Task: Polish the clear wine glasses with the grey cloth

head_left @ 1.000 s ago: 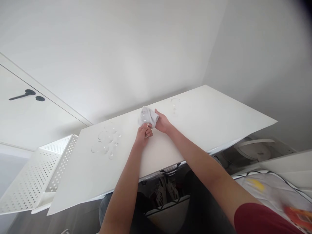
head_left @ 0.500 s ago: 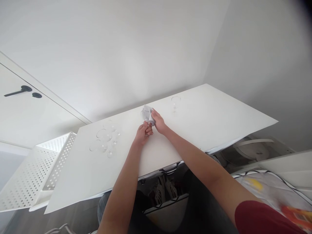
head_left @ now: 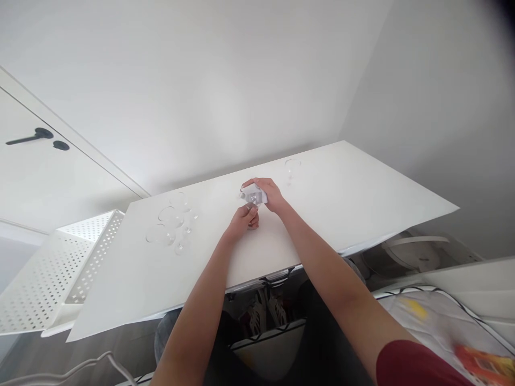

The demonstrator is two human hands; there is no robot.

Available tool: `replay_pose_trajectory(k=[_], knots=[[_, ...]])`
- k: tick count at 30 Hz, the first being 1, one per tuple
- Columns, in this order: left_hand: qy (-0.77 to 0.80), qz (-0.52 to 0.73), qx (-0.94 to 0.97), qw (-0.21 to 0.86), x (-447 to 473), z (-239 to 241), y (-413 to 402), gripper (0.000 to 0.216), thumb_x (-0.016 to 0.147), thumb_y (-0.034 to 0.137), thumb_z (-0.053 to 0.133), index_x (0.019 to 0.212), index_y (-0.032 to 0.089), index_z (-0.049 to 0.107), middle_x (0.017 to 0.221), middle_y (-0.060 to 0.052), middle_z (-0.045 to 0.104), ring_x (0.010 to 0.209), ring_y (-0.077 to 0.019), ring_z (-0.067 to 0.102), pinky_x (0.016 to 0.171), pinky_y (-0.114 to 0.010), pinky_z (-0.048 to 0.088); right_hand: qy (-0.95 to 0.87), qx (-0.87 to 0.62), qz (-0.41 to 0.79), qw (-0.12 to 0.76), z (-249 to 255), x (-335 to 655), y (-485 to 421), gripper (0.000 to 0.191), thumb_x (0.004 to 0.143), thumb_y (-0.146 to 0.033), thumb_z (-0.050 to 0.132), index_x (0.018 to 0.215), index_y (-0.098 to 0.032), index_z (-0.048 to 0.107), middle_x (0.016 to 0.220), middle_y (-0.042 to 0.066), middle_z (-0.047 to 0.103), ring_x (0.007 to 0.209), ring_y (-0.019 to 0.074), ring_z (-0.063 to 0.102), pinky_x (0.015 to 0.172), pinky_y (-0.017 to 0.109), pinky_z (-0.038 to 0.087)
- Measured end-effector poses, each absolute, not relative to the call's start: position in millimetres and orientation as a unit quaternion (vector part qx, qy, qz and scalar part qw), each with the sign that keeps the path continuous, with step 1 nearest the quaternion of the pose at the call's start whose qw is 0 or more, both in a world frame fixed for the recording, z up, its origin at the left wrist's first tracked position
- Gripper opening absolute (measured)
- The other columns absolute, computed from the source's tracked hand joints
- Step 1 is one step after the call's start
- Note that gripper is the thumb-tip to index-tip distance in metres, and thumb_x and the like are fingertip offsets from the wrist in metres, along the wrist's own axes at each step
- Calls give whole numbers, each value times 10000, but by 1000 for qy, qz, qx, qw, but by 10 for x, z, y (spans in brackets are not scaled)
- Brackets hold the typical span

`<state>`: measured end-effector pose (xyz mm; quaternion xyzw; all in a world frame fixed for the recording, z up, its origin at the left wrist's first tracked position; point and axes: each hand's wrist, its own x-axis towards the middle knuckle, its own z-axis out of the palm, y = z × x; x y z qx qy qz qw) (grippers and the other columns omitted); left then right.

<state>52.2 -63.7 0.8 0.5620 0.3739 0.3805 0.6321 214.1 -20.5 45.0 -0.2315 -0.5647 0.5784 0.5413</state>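
Over the middle of the white table [head_left: 341,209], my left hand [head_left: 242,220] is closed around the stem of a clear wine glass [head_left: 253,198]. My right hand [head_left: 270,192] curves over the bowl from above, gripping a pale grey cloth [head_left: 263,196] pressed against the glass. The foot of the glass is mostly covered by my left fingers. Several clear stemmed glasses [head_left: 166,234] are grouped on the left part of the table. One more clear glass [head_left: 292,170] stands at the back, to the right of my hands.
A white perforated rack [head_left: 60,268] adjoins the table's left end. Walls rise behind and to the right, and a door with a black handle [head_left: 30,138] is at far left. Shoes [head_left: 257,319] are below the front edge. A quilted mat [head_left: 434,311] lies at lower right.
My right hand has moved from the glass's right side up over its top, with the cloth. My left hand has shifted slightly right with the glass. The camera view has moved a little.
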Motion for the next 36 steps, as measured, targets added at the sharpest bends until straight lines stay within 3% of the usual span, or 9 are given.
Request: replay_pose_trajectory(k=[7, 11, 14, 17, 20, 22, 24, 29, 36], knots=[[285, 368, 573, 675, 478, 40, -637, 569, 842, 729, 681, 868, 166, 600, 608, 16, 500, 547, -114, 482, 598, -303, 467, -425, -152, 741, 496, 530, 2084, -271, 531, 896, -686, 574, 977, -177, 698, 818, 90, 730, 752, 251, 687, 681, 381, 576], [300, 439, 550, 644, 490, 60, -625, 687, 787, 851, 592, 836, 166, 615, 585, 4, 526, 606, -148, 580, 682, -319, 516, -414, -187, 776, 437, 449, 1973, -249, 707, 891, -799, 495, 1157, -172, 685, 597, 31, 627, 486, 208, 579, 419, 317, 459], [319, 478, 514, 637, 502, 62, -593, 707, 798, 879, 536, 793, 175, 600, 538, 17, 487, 593, -157, 595, 659, -309, 515, -425, -213, 727, 496, 375, 1867, -257, 705, 883, -771, 572, 1320, -221, 641, 635, 5, 635, 425, 172, 526, 361, 295, 403], [362, 511, 471, 621, 506, 37, -551, 692, 829, 864, 527, 755, 178, 586, 514, 38, 420, 540, -149, 566, 608, -306, 510, -455, -248, 632, 576, 328, 1778, -308, 649, 920, -666, 620, 1470, -326, 558, 853, 18, 724, 521, 169, 596, 459, 328, 518], [400, 533, 447, 597, 514, -7, -523, 588, 904, 750, 577, 788, 174, 605, 594, -2, 516, 561, -154, 580, 564, -307, 499, -585, -262, 508, 576, 302, 1732, -349, 468, 975, -569, 581, 1370, -335, 674, 1235, 77, 736, 1034, 276, 722, 866, 473, 622], [427, 543, 459, 558, 522, -30, -524, 411, 938, 584, 645, 912, 174, 651, 686, -32, 598, 592, -162, 590, 538, -301, 476, -691, -248, 391, 556, 286, 1716, -348, 326, 1001, -469, 564, 1199, -311, 769, 1440, 59, 657, 1440, 308, 510, 1167, 544, 455], [460, 545, 504, 486, 529, -38, -537, 232, 913, 394, 712, 972, 174, 671, 727, -42, 624, 628, -165, 588, 533, -287, 439, -765, -238, 277, 531, 267, 1703, -326, 283, 1018, -371, 528, 1111, -307, 787, 1504, 20, 616, 1579, 280, 318, 1285, 568, 272], [491, 502, 605, 376, 533, -50, -564, 100, 761, 120, 744, 798, 184, 676, 738, -50, 646, 734, -189, 600, 589, -280, 390, -790, -323, 110, 510, 229, 1699, -253, 262, 981, -288, 547, 1135, -303, 758, 1436, 30, 656, 1492, 306, 418, 1312, 597, 110], [525, 441, 650, 327, 586, -69, -578, 225, 792, 162, 737, 679, 231, 556, 547, 4, 481, 524, -174, 416, 575, -283, 244, -650, -479, 182, 561, 263, 1800, -209, 136, 886, -297, 630, 938, -281, 755, 1084, 77, 716, 1052, 307, 603, 1012, 501, 480]])
